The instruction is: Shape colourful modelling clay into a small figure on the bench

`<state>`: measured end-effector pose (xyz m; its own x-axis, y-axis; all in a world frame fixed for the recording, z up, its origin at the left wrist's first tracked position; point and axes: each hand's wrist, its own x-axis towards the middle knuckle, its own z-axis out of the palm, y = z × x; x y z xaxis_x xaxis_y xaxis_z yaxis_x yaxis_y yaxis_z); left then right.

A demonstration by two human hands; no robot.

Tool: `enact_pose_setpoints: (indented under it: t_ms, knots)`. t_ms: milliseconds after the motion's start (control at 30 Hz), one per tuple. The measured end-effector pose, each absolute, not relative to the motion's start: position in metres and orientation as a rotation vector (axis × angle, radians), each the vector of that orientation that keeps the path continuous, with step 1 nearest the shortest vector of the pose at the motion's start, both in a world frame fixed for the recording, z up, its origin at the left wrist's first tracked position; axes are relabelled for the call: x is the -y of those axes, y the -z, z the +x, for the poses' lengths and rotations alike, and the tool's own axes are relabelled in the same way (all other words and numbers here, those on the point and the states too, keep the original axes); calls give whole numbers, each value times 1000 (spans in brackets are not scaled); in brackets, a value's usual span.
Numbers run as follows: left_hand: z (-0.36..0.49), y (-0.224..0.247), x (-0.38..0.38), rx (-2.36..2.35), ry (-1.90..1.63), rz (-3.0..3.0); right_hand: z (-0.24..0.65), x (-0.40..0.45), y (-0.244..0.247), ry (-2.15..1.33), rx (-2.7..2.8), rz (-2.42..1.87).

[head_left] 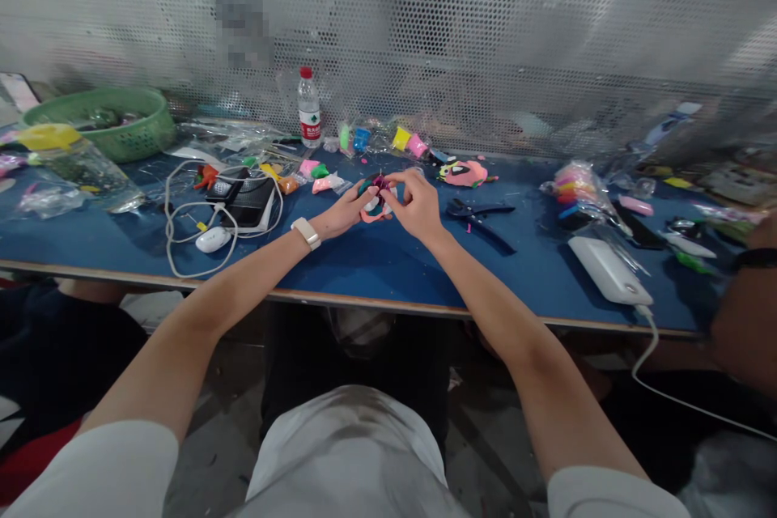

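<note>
Both my hands meet over the blue table around a small clay figure [375,209] in pink, white, teal and dark purple. My left hand [347,209] is closed on its left side, with the thumb on top. Fingers of my right hand [416,204] pinch at its dark purple upper part; whether they hold a separate bit is too small to tell. Behind and right of my right hand lies a flat pink clay figure [464,172] with yellow and black parts. Black-handled pliers [481,220] rest to the right of that hand.
A red-capped water bottle [309,109] stands near the perforated metal wall. Left are a green basket [146,125], a looped white cable [173,239] and a black box [250,204]. Right are a white power bank [609,271], bagged coloured clay [576,186] and another person's arm [746,316].
</note>
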<state>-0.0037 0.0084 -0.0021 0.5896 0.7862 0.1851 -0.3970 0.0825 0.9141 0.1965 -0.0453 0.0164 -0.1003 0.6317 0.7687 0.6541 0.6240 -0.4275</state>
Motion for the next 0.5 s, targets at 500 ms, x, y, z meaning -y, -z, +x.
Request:
enact_pose_setpoints:
  t_ms: [500]
  knots:
    - [-5,-6,-6,-534,-1003,1118,150,165,-85,-225,1728,-503]
